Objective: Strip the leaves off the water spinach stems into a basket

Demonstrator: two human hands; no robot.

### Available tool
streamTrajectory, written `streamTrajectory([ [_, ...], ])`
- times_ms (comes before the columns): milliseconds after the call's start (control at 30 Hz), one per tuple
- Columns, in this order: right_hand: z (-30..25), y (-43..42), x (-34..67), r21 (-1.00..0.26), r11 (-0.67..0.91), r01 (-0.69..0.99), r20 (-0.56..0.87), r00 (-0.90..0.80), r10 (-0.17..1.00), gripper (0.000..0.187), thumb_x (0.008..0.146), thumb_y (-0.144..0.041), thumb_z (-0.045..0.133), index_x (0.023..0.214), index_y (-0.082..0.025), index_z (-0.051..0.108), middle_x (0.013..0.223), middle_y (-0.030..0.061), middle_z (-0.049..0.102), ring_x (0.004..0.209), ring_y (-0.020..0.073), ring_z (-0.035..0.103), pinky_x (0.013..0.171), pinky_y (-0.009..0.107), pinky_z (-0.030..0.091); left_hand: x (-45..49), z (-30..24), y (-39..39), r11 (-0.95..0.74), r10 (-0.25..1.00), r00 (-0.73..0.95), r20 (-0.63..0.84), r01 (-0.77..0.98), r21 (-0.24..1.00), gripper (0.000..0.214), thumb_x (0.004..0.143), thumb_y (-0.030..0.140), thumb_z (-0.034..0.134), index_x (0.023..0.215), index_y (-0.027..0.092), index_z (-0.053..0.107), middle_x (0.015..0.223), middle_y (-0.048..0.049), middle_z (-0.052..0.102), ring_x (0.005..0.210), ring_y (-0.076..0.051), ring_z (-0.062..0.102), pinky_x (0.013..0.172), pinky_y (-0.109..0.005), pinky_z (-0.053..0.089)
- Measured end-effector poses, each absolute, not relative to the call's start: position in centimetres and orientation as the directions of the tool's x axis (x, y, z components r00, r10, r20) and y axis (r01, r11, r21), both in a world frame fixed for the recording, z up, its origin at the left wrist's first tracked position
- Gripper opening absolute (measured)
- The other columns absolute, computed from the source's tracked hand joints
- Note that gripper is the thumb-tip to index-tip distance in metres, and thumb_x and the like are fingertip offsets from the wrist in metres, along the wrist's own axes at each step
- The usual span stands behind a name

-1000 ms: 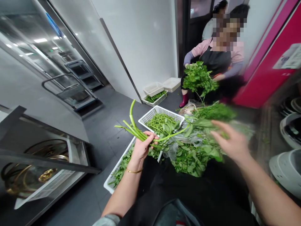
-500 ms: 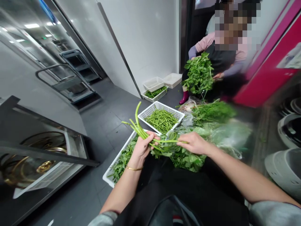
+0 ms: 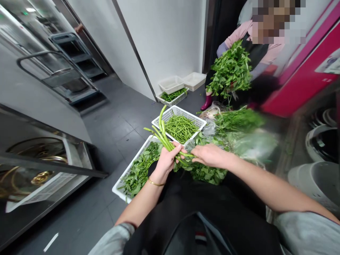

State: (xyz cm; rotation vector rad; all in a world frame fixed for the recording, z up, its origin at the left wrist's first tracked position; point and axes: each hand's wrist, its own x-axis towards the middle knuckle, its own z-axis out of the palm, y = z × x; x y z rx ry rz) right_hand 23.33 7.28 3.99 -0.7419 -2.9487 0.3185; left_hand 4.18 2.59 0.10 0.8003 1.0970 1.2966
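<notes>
My left hand (image 3: 170,156) is closed around a small bunch of long green stems (image 3: 162,136), whose upper ends fan out to the upper left. My right hand (image 3: 209,154) pinches the end of one stem that runs across from the bunch. Beneath both hands lies a heap of leafy greens (image 3: 208,173). Left of my left hand is a white basket (image 3: 117,192) of leaves (image 3: 143,166). Just beyond the hands stands a white perforated basket (image 3: 190,115) filled with cut green stems (image 3: 182,127).
Across from me a co-worker holds a leafy bunch (image 3: 231,69). Bagged greens (image 3: 255,143) lie on the right, near white buckets (image 3: 315,182). White trays (image 3: 195,81) sit by the wall. A metal rack (image 3: 98,173) stands left, with a trolley (image 3: 63,78) behind.
My right hand has come closer to my left, and less of the stem shows between them. The view has shifted slightly. The co-worker's leafy bunch has moved up and right.
</notes>
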Motion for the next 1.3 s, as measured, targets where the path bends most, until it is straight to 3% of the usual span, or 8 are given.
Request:
streamTrajectory([
  [100, 2.9, 7.8, 22.1, -0.412, 0.847, 0.335, 0.091, -0.910, 0.404, 0.026, 0.089, -0.030, 0.050, 0.073, -0.014, 0.062, 0.068, 0.0039, 0.061, 0.058, 0.0119, 0.053, 0.057, 0.023, 0.038, 4.4, 0.0, 2.3, 0.188, 0.978, 0.009, -0.209, -0.478, 0.858, 0.032, 0.065, 0.039, 0.075, 0.073, 0.012, 0.059, 0.064, -0.0060, 0.067, 0.042, -0.009, 0.053, 0.031, -0.016, 0.028],
  [167, 2.2, 8.2, 22.6, -0.627, 0.724, 0.286, 0.238, -0.815, 0.528, 0.031, 0.090, -0.033, 0.047, 0.069, -0.015, 0.062, 0.067, 0.0029, 0.061, 0.062, 0.0123, 0.055, 0.061, 0.024, 0.042, 4.5, 0.0, 2.2, 0.177, 0.978, 0.012, -0.208, -0.571, 0.802, 0.032, 0.065, 0.038, 0.075, 0.073, 0.012, 0.058, 0.067, -0.0056, 0.068, 0.040, -0.007, 0.050, 0.031, -0.015, 0.027],
  [300, 2.0, 9.4, 27.2, -0.881, 0.368, 0.299, 0.349, -0.116, 0.930, 0.034, 0.088, -0.039, 0.041, 0.065, -0.019, 0.055, 0.065, 0.0018, 0.060, 0.057, 0.0124, 0.054, 0.056, 0.025, 0.044, 3.8, 0.2, 2.4, 0.110, 0.963, -0.110, -0.247, -0.676, 0.728, 0.024, 0.071, 0.031, 0.072, 0.073, 0.013, 0.057, 0.066, -0.0029, 0.065, 0.043, -0.006, 0.048, 0.030, -0.014, 0.025],
  [433, 4.5, 9.5, 34.5, -0.911, 0.163, 0.378, 0.261, 0.224, 0.939, 0.027, 0.084, -0.037, 0.051, 0.064, -0.019, 0.052, 0.065, 0.0049, 0.059, 0.050, 0.0112, 0.050, 0.050, 0.025, 0.041, 1.9, 0.0, 3.0, 0.065, 0.939, -0.180, -0.294, -0.745, 0.664, 0.019, 0.081, 0.029, 0.063, 0.073, 0.012, 0.057, 0.068, -0.0025, 0.062, 0.046, -0.004, 0.048, 0.033, -0.013, 0.029],
  [700, 7.0, 4.3, 33.5, -0.520, 0.552, 0.652, 0.284, -0.477, 0.832, 0.026, 0.082, -0.045, 0.057, 0.083, -0.021, 0.065, 0.079, 0.0036, 0.070, 0.068, 0.0174, 0.063, 0.060, 0.026, 0.046, 1.0, 0.0, 3.2, -0.016, 0.940, -0.223, -0.260, -0.788, 0.615, 0.022, 0.085, 0.028, 0.057, 0.069, 0.014, 0.053, 0.062, 0.0024, 0.053, 0.040, -0.003, 0.040, 0.031, -0.012, 0.026],
  [900, 6.7, 4.8, 31.7, -0.092, 0.613, 0.785, 0.418, -0.529, 0.739, 0.025, 0.090, -0.032, 0.046, 0.084, -0.019, 0.066, 0.081, 0.0039, 0.070, 0.062, 0.0144, 0.060, 0.052, 0.024, 0.037, 0.5, 1.2, 1.9, -0.176, 0.964, -0.263, -0.035, -0.734, 0.656, 0.023, 0.076, 0.029, 0.068, 0.067, 0.016, 0.051, 0.055, 0.0048, 0.046, 0.038, -0.003, 0.035, 0.031, -0.013, 0.025],
  [1067, 6.5, 3.9, 29.7, -0.012, 0.769, 0.639, 0.446, -0.685, 0.576, 0.026, 0.093, -0.031, 0.042, 0.091, -0.018, 0.065, 0.074, 0.0028, 0.066, 0.059, 0.0116, 0.057, 0.050, 0.024, 0.033, 0.3, 2.2, 0.9, -0.291, 0.951, -0.281, 0.131, -0.661, 0.692, 0.032, 0.070, 0.034, 0.074, 0.061, 0.018, 0.047, 0.046, 0.0070, 0.039, 0.037, -0.005, 0.031, 0.041, -0.018, 0.040],
  [1300, 4.6, 5.1, 24.1, 0.049, 0.828, 0.558, 0.141, -0.825, 0.547, 0.026, 0.092, -0.018, 0.040, 0.080, -0.014, 0.062, 0.072, 0.0063, 0.062, 0.055, 0.0123, 0.053, 0.046, 0.024, 0.024, 0.6, 1.9, 1.2, -0.266, 0.957, -0.272, 0.105, -0.668, 0.695, 0.032, 0.078, 0.036, 0.066, 0.061, 0.018, 0.046, 0.044, 0.0058, 0.035, 0.037, -0.007, 0.032, 0.039, -0.020, 0.036],
])
